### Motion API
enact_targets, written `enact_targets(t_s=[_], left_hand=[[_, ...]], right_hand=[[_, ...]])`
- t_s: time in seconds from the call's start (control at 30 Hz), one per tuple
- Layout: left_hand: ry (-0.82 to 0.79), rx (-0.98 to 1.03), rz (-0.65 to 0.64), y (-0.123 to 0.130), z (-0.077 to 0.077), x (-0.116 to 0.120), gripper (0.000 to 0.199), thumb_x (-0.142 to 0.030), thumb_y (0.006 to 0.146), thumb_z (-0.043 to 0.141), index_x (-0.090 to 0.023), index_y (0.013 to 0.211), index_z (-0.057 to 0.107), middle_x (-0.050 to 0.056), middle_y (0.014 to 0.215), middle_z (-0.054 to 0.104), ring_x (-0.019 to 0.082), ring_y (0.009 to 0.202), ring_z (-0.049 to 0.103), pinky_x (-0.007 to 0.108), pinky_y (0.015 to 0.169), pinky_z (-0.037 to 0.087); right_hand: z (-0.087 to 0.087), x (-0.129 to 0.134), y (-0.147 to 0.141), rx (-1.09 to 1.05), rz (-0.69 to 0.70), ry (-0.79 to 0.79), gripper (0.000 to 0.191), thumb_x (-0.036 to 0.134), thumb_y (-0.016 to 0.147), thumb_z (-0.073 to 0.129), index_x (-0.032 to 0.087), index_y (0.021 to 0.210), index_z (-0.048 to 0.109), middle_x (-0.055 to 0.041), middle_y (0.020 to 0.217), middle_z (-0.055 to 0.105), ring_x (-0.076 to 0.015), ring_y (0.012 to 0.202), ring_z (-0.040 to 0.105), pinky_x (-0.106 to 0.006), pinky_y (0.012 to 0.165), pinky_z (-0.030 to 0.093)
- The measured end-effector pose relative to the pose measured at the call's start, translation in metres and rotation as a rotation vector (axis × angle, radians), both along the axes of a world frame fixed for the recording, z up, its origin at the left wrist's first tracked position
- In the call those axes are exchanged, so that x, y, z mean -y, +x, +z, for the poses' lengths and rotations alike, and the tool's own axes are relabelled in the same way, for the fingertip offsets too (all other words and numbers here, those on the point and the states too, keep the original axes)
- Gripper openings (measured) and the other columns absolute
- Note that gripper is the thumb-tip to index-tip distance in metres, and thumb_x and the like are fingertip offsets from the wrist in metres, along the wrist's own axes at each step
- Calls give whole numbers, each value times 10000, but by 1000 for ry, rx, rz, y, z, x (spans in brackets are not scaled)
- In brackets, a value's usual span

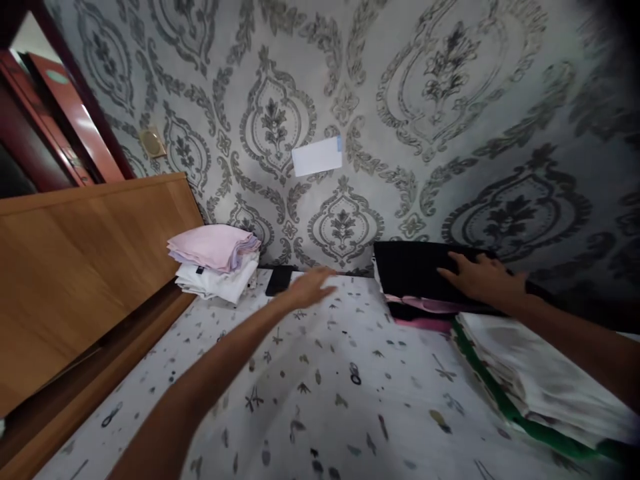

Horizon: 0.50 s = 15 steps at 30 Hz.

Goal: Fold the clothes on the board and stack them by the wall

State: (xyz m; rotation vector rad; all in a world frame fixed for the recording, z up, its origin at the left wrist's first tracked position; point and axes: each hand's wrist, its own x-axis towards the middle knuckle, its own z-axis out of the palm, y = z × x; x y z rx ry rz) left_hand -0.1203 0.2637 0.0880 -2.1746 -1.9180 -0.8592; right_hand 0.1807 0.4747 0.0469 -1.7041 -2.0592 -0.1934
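Two spread hands (309, 288) (485, 279), one on fabric (410, 263)

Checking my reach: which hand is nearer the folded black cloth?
Your right hand, over the black cloth; your left hand is off to its left, above the sheet.

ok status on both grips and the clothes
Left grip open, empty, near dark flat object. Right grip open, at black folded cloth. Right forearm partly hiding white folded pile.
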Motion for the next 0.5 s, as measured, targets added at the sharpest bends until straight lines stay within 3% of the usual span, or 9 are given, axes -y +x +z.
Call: enact_targets(t_s=[0.13, 0.2, 0.23, 0.3, 0.37, 0.5], left_hand=[[189, 84, 377, -119, 36, 57, 247, -158, 861, 619, -126, 1104, 588, 178, 1187, 608, 351, 1211, 525, 521, 1051, 408], [198, 69, 661, -169, 44, 77, 340, -250, 843, 655, -118, 1137, 547, 193, 1224, 563, 346, 1229, 497, 482, 1018, 419], [118, 36, 760, -189, 44, 86, 369, -308, 844, 658, -124, 1143, 543, 181, 1217, 570, 327, 1199, 518, 440, 975, 442], [-26, 15, 820, -219, 42, 99, 287, -346, 853, 626, -147, 1056, 578, 119, 1084, 638, 264, 1038, 596, 348, 849, 477], [-100, 18, 791, -236, 40, 107, 141, -298, 859, 579, -173, 918, 608, 59, 924, 677, 215, 883, 624, 291, 754, 469], [-112, 16, 763, -243, 42, 112, 76, -205, 807, 559, -190, 773, 626, 59, 852, 712, 222, 874, 651, 281, 728, 450]], right_hand=[[20, 51, -10, 8, 103, 59, 446, 341, 930, 432, 173, 1291, 634, -249, 1368, 561, -363, 1254, 541, -529, 959, 452], [21, 82, -12, -32, 217, 81, 416, 350, 911, 430, 174, 1190, 683, -212, 1385, 568, -353, 1259, 551, -505, 972, 482], [17, 98, -12, -60, 291, 81, 401, 360, 899, 435, 179, 1137, 703, -198, 1366, 589, -351, 1263, 555, -502, 978, 491], [5, 130, -9, -122, 450, 88, 376, 389, 888, 442, 197, 1047, 724, -177, 1289, 648, -345, 1266, 565, -503, 994, 500], [-12, 162, -5, -177, 569, 86, 365, 438, 891, 448, 227, 1003, 724, -145, 1252, 681, -339, 1221, 605, -509, 989, 514], [-40, 218, 1, -265, 594, -5, 375, 509, 911, 436, 277, 965, 725, -115, 1279, 683, -328, 1122, 671, -484, 863, 582]])
